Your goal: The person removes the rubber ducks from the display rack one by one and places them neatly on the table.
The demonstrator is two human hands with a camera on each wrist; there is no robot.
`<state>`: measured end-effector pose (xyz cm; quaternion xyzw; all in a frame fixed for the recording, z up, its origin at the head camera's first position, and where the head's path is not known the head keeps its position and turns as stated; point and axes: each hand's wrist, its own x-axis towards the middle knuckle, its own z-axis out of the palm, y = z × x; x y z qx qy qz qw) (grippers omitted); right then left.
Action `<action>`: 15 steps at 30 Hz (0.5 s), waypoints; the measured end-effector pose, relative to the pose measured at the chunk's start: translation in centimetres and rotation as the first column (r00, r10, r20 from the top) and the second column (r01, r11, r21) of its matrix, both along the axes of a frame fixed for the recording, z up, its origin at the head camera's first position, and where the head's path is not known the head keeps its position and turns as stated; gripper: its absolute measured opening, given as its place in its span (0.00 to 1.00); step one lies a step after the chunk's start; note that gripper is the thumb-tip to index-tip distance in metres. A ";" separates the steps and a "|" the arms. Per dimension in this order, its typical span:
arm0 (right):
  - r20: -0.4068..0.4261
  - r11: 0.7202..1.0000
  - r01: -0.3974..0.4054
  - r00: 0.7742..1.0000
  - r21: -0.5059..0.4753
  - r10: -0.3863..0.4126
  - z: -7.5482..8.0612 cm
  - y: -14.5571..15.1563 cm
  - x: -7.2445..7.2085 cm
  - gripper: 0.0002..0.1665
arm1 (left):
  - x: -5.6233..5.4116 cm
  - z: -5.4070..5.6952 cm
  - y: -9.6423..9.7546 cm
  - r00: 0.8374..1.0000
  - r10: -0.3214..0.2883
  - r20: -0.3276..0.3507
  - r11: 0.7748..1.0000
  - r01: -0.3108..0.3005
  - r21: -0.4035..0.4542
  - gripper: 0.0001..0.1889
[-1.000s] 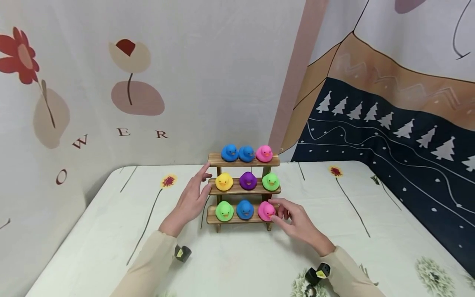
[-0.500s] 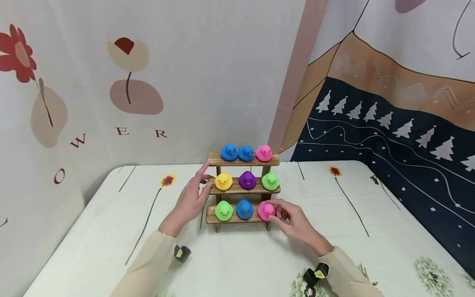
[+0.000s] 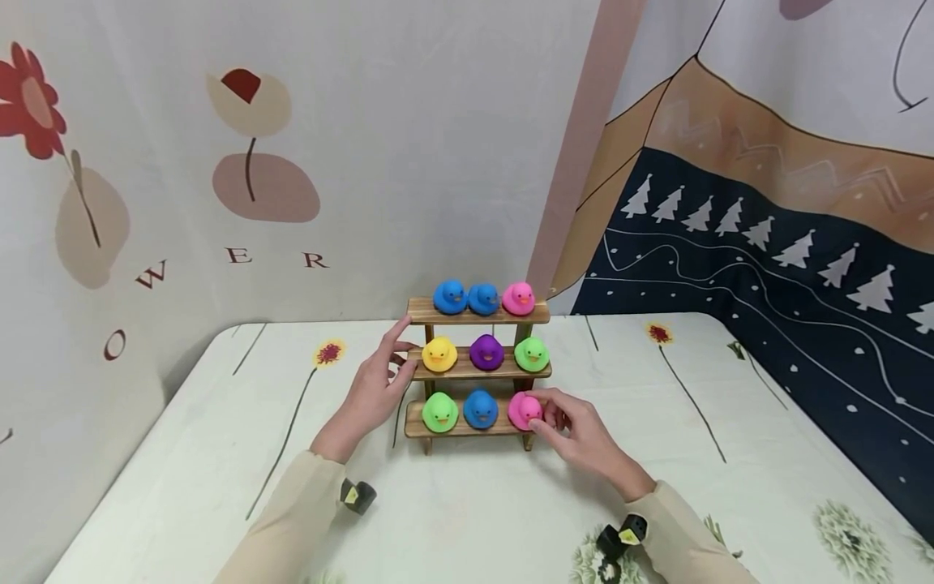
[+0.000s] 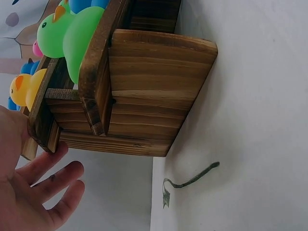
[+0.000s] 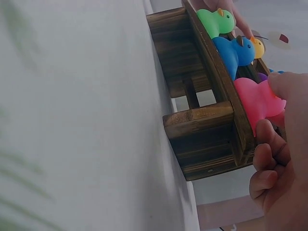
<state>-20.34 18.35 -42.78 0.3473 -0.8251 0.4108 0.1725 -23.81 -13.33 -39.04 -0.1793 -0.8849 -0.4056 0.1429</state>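
Observation:
A three-tier wooden display stand holds rubber ducks. My right hand pinches the pink rubber duck at the right end of the bottom tier, thumb in front. In the right wrist view, this pink duck sits on the plank, with the fingers against its side. At the stand's left end, my left hand touches the plank ends with its fingers spread. Beside the held duck are a blue duck and a green duck. The left wrist view shows the left hand beside the planks.
Yellow, purple and green ducks fill the middle tier. Two blue ducks and a pink duck stand on top. The stand is on a white flowered tablecloth, before a printed cloth backdrop.
The head view shifts very slightly. Both hands stay in place at the stand, the right one still on the pink duck.

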 end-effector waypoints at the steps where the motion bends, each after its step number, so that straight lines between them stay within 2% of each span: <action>1: -0.001 1.000 0.003 1.000 0.000 -0.003 0.0 0.0 0.0 0.21 | 0.0 0.0 0.0 1.000 -0.001 0.001 1.000 0.001 0.000 0.35; 15: 0.012 0.999 0.049 0.999 -0.005 -0.049 0.5 0.5 0.2 0.19 | 0.1 0.5 -0.1 1.000 -0.010 0.016 1.000 0.010 -0.005 0.35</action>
